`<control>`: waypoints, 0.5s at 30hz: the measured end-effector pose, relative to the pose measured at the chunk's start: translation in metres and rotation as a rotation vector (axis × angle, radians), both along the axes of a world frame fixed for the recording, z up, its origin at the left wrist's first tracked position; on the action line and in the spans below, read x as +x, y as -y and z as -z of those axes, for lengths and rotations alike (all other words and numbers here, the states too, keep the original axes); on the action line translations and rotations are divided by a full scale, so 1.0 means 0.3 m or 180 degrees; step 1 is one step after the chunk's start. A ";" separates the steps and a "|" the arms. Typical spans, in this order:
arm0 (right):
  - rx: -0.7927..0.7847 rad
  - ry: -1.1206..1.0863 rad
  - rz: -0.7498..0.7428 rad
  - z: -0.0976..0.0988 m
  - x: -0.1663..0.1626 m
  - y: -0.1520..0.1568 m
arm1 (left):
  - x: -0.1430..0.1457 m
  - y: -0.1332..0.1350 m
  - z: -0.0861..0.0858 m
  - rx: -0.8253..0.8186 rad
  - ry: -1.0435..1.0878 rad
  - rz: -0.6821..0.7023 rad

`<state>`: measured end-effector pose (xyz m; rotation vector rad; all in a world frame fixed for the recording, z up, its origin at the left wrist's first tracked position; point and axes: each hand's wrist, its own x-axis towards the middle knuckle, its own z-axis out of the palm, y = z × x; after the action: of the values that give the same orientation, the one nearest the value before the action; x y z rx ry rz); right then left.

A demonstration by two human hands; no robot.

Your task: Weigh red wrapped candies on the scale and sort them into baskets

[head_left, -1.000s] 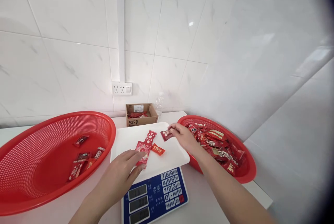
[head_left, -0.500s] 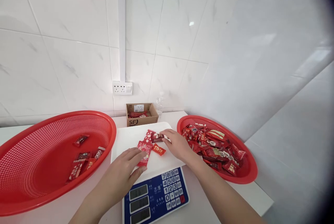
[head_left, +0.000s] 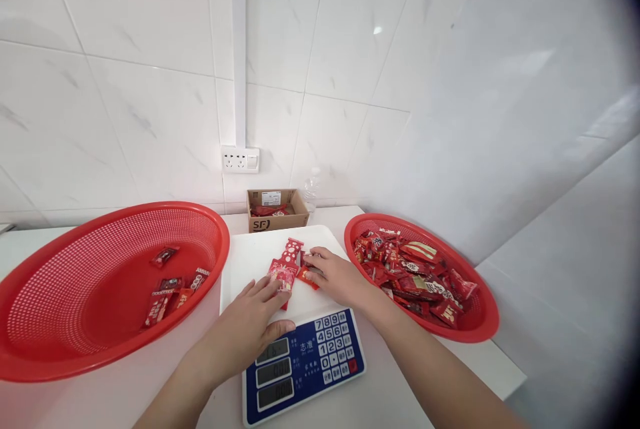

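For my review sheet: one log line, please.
left hand: on packets | right hand: on small packet | where: scale pan | left basket: few | right basket: many

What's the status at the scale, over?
Left hand flat on long packet. Right hand touching small packets beside it, on the scale tray. Left basket, right basket flank it, untouched.

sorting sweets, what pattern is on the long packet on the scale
The long packet is red with white dots, head view.

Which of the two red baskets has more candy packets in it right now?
The smaller red basket on the right: it is heaped with packets, while the big left basket holds only a few near its middle.
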<state>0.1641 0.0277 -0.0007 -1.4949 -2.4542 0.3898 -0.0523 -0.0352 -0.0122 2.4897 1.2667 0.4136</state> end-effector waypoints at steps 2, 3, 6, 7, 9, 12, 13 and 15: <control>-0.0038 0.0066 0.0065 -0.014 -0.005 0.010 | -0.002 0.002 0.003 0.0010 0.0010 0.0017; -0.0039 0.0086 0.0091 -0.020 -0.009 0.010 | -0.003 0.004 0.003 0.0010 0.0014 0.0026; 0.0128 0.0136 0.0063 -0.031 -0.030 -0.010 | -0.006 0.012 0.000 -0.0025 -0.0005 0.0063; 0.0203 0.0172 0.0004 -0.032 -0.040 -0.023 | -0.007 0.015 -0.004 -0.0040 -0.0018 0.0071; 0.0318 0.0274 -0.0138 -0.030 -0.062 -0.052 | -0.008 0.019 -0.012 -0.0069 -0.0033 0.0081; 0.0405 0.0372 -0.0242 -0.024 -0.089 -0.094 | -0.010 0.020 -0.018 -0.0112 -0.0058 0.0088; 0.0411 0.0381 -0.0237 -0.022 -0.094 -0.105 | -0.011 0.019 -0.016 -0.0122 -0.0061 0.0087; 0.0385 0.0362 -0.0226 -0.019 -0.096 -0.119 | -0.013 0.015 -0.008 -0.0139 -0.0045 0.0078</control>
<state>0.1353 0.0634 0.0049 -1.4207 -2.5732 0.1697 -0.0561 -0.0398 -0.0099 2.4734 1.2358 0.3591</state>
